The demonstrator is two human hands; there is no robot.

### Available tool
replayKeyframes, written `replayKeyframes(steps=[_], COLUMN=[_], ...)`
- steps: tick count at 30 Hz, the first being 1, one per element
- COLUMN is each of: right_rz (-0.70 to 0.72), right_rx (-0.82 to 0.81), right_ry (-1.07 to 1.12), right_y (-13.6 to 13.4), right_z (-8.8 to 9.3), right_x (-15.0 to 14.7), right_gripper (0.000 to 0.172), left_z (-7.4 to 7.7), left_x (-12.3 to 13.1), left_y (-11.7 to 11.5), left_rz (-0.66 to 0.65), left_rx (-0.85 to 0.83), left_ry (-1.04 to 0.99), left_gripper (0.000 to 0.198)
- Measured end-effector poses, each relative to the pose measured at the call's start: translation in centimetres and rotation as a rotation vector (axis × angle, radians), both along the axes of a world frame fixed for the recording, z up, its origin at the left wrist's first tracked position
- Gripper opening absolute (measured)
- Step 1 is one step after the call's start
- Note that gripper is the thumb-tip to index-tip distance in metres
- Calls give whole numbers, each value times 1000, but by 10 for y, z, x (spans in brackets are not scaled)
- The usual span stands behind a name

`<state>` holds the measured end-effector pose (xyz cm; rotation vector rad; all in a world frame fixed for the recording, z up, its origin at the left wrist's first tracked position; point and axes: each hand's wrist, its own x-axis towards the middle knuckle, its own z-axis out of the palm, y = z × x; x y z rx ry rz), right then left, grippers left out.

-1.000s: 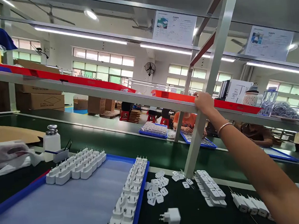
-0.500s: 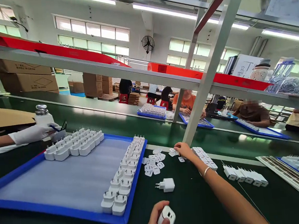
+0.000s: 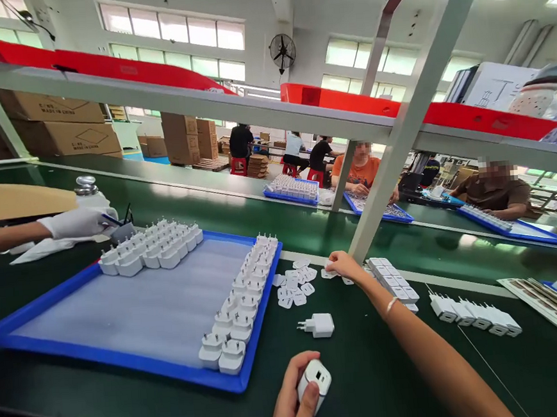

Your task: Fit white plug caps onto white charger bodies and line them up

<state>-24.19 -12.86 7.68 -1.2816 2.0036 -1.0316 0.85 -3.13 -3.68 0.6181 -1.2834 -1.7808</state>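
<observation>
My left hand [image 3: 297, 393] is wrapped round a white USB charger [image 3: 316, 384], its port end facing up. My right hand [image 3: 343, 264] reaches out to a few small white square pieces [image 3: 348, 280], fingers pinched at the edge of one. Left of it lies a loose pile of the same pieces [image 3: 294, 283], thin with rounded corners. Between the two hands, a white plug charger [image 3: 319, 325] rests on its side on the dark green table, pins pointing left. Close to my right wrist stands a block of white chargers [image 3: 393, 280].
A blue-rimmed tray [image 3: 175, 369] holds rows of white plugs, pins up. Beyond it, a co-worker's gloved hand [image 3: 80, 223] holds a dark tool. More chargers [image 3: 474, 314] lie at right. A slanted metal post [image 3: 398, 141] rises behind my right hand.
The view has tilted down and shifted left. My right hand stays by the small white pieces, with one now at its fingertips. My left hand keeps hold of the USB charger.
</observation>
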Motion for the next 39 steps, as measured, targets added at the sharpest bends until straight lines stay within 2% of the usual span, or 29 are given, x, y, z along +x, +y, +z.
replayKeyframes(steps=[5,9,11,14,16,20,23,28,32,39], right_rz=[196,329,403,477,481,448,425,376,388,310], right_rx=[-32,2,31,110,138,118,92,110,167,205], right_ry=[-199,-284,-336,-484,-606,-770,-777,-806,-855,-857], right_y=[57,105,123,145,156,163,159,156,159,156], right_z=[-13,-10,-9,-9,-11,-16,-19,-23,-28,-31], right_x=[9,29,42,60,69,76,77,81,88,95], right_gripper=[39,42,41,34,27,25,28,33,36,40], left_z=[2,5,3,-1,0,8,11,8,7,9], left_x=[-1,4,6,9,10,11,11,10,9,13], left_y=[4,8,9,11,12,13,13,14,13,16], left_rz=[-56,-95,-100,-110,-126,-121,-126,-122,-96,-95], left_rx=[60,41,-35,-173,-210,-237,-276,-309,-360,-363], left_ry=[238,189,204,185,126,74,70,70,84,63], left_gripper=[56,40,32,29,30,27,27,30,35,26])
